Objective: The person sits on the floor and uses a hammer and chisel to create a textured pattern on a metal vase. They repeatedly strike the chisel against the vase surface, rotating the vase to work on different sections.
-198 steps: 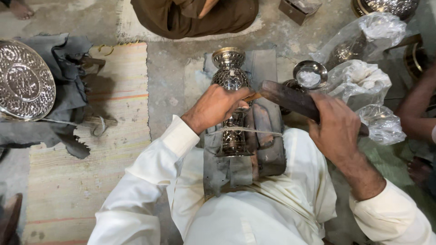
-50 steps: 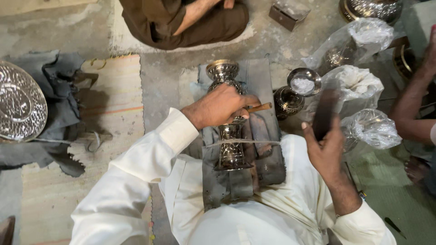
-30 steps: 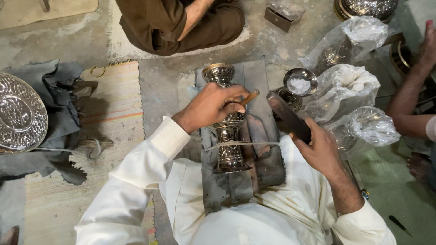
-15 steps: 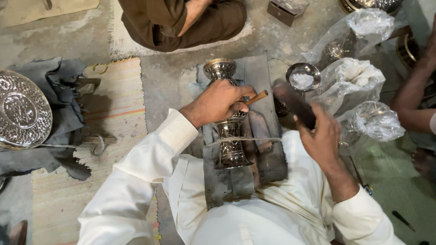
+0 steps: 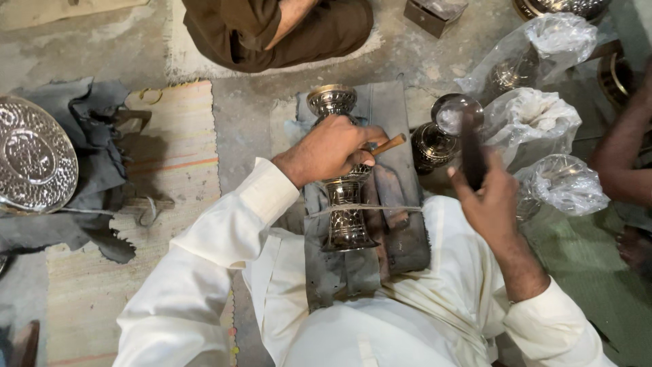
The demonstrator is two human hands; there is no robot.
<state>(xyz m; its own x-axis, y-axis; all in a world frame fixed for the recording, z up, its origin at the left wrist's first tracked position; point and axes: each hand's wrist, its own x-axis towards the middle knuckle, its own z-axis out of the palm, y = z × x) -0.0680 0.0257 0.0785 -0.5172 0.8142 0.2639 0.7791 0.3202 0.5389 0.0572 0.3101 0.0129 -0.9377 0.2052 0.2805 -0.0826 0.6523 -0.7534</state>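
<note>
Left hand [image 5: 333,151] grips a wooden-handled punch [image 5: 387,145] against the engraved brass vase [image 5: 343,204]; right hand [image 5: 490,197] holds a dark mallet [image 5: 471,146] raised; chasing looks partway done.

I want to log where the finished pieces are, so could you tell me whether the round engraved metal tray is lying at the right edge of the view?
No, the round engraved metal tray lies at the left edge on a dark cloth.

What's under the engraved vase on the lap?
The vase lies on a grey cloth across the lap, tied by a string. The left hand hides its middle; what's below the cloth is unseen.
</note>
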